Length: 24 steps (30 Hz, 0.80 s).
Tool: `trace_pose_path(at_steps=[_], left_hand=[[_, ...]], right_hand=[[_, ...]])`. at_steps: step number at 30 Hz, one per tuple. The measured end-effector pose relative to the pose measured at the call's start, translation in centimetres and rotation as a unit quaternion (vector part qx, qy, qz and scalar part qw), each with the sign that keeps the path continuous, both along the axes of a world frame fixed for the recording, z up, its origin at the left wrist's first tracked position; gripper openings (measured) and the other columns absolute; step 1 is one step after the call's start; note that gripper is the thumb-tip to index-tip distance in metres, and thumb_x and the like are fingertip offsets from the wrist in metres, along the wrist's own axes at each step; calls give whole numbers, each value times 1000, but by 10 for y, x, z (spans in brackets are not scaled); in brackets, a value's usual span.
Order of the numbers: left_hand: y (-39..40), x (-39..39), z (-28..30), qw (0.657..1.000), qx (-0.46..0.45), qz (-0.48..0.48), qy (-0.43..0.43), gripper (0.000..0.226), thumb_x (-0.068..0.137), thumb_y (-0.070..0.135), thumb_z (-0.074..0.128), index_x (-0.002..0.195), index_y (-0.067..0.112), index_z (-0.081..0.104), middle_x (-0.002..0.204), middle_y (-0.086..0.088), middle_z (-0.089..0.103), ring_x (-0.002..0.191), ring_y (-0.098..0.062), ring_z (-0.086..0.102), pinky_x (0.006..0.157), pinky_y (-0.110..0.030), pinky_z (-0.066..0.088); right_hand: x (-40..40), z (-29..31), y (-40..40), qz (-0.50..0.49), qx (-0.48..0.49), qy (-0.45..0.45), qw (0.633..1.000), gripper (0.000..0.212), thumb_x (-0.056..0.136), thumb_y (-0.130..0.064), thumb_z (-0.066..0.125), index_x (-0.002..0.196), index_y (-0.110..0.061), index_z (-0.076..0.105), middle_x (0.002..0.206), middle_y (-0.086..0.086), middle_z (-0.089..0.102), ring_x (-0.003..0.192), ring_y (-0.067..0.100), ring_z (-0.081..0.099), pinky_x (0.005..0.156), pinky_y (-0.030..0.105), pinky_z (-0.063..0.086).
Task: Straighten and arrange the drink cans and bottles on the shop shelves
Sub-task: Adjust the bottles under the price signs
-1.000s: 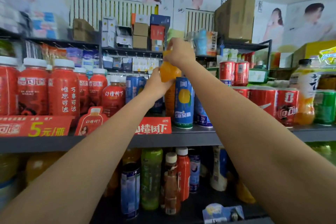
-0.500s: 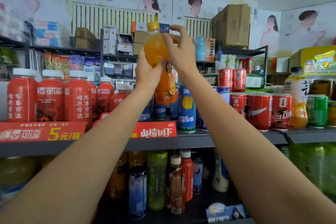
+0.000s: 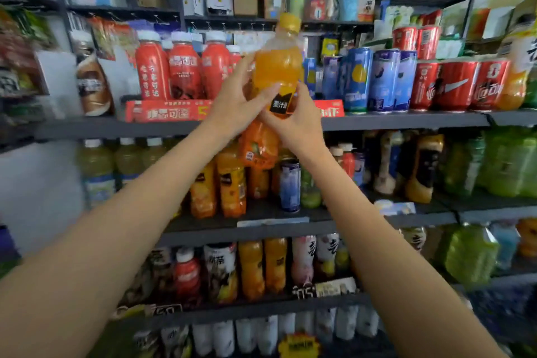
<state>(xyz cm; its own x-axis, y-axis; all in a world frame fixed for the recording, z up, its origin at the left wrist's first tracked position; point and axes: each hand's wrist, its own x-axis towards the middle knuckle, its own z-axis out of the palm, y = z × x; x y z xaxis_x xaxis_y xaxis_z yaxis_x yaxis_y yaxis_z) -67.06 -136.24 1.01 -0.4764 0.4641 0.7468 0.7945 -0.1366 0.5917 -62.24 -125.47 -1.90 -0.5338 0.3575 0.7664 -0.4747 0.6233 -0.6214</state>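
I hold the clear plastic bottle of orange drink (image 3: pixel 276 73) up in front of the dark shelf (image 3: pixel 406 122). My left hand (image 3: pixel 235 104) and right hand (image 3: pixel 293 122) both wrap around its middle.

Top drinks shelf (image 3: pixel 406 122) packed: red bottles (image 3: pixel 183 67) left, blue cans (image 3: pixel 380 78) and red cans (image 3: pixel 456 84) right. Narrow gap between red bottles and blue cans, held orange bottle (image 3: pixel 276 73) in front.

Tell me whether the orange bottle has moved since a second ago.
Yes. The orange bottle, gripped by the left hand and right hand, has come out from the blue cans toward the camera.
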Motion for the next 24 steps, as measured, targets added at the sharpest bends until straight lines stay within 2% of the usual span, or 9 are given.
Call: trace_pose_path(at_steps=[2, 5, 8, 11, 15, 17, 19, 24], left_hand=[[-19, -4, -26, 998, -55, 23, -15, 63, 87, 19, 63, 141, 14, 30, 124, 5, 51, 113, -6, 53, 97, -20, 44], [-36, -7, -55, 993, -95, 56, -37, 59, 88, 13, 61, 140, 15, 34, 125, 3, 53, 112, -7, 54, 96, -20, 43], [-45, -23, -77, 982, -133, 125, -45, 42, 91, 9, 54, 132, 13, 46, 122, -3, 58, 113, -14, 55, 88, -14, 40], [-50, -42, -98, 963, -190, 178, -68, 41, 92, 3, 48, 131, 10, 47, 130, -6, 54, 120, -18, 51, 92, -18, 39], [-44, -64, -120, 921, -303, 235, -74, 54, 91, 9, 51, 142, 15, 34, 146, -6, 37, 133, -23, 37, 104, -32, 34], [-38, -70, -126, 905, -336, 254, -56, 58, 92, 11, 51, 144, 18, 28, 148, -8, 32, 134, -25, 34, 105, -35, 33], [-32, -75, -132, 889, -372, 262, -51, 59, 92, 13, 49, 145, 24, 26, 147, -9, 32, 131, -28, 36, 103, -36, 35], [-26, -93, -147, 850, -458, 244, -89, 67, 92, 21, 48, 146, 36, 13, 139, -13, 42, 111, -32, 51, 88, -35, 46]], right_hand=[[-2, -30, -11, -5, -3, -41, 999, 65, 74, -33, 77, 126, -12, 44, 107, -5, 58, 97, 8, 55, 83, 22, 47], [-11, -63, -14, -54, 15, -74, 996, 77, 70, -36, 79, 132, -16, 38, 114, 5, 58, 106, 20, 55, 86, 35, 47], [-22, -81, -10, -86, -17, -104, 991, 80, 69, -30, 81, 133, -16, 36, 121, 10, 53, 113, 23, 50, 89, 31, 43], [-37, -93, -4, -102, -42, -154, 982, 74, 69, -29, 80, 130, -14, 41, 121, 11, 54, 116, 26, 49, 90, 33, 40], [-60, -109, -1, -98, -30, -189, 977, 72, 70, -25, 81, 127, -8, 41, 120, 15, 54, 113, 29, 51, 91, 36, 43], [-73, -117, -2, -98, -13, -192, 976, 72, 69, -24, 81, 127, -8, 41, 119, 15, 54, 113, 30, 50, 93, 41, 44], [-85, -123, -2, -97, -11, -200, 975, 74, 69, -25, 81, 128, -9, 40, 120, 16, 54, 114, 31, 50, 94, 44, 44], [-104, -139, 1, -122, -20, -238, 963, 72, 71, -25, 80, 127, -7, 39, 122, 17, 53, 114, 32, 50, 91, 38, 42]])
